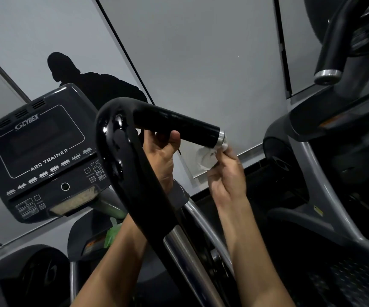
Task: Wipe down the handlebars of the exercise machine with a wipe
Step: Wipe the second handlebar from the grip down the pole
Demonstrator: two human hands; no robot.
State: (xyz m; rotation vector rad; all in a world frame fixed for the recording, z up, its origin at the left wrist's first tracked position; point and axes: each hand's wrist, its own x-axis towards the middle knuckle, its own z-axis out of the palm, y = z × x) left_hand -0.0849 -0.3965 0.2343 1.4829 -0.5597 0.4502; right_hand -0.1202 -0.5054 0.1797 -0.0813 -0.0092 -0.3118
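A glossy black handlebar (174, 124) of the exercise machine curves across the middle and ends in a silver cap (221, 138). My left hand (160, 156) reaches up from below, its fingers curled around the underside of the grip and its thumb against it. My right hand (226, 171) pinches a crumpled white wipe (205, 157) just under the silver cap, touching the bar's end. The handlebar's black stem (143, 189) runs down between my forearms and hides part of my left wrist.
The console (39, 156), marked Cybex Arc Trainer, sits at the left. A second black handlebar (331, 52) with a silver cap rises at the upper right. A neighbouring machine (311, 173) stands close on the right. A green item (112, 233) rests below the console. A grey wall lies behind.
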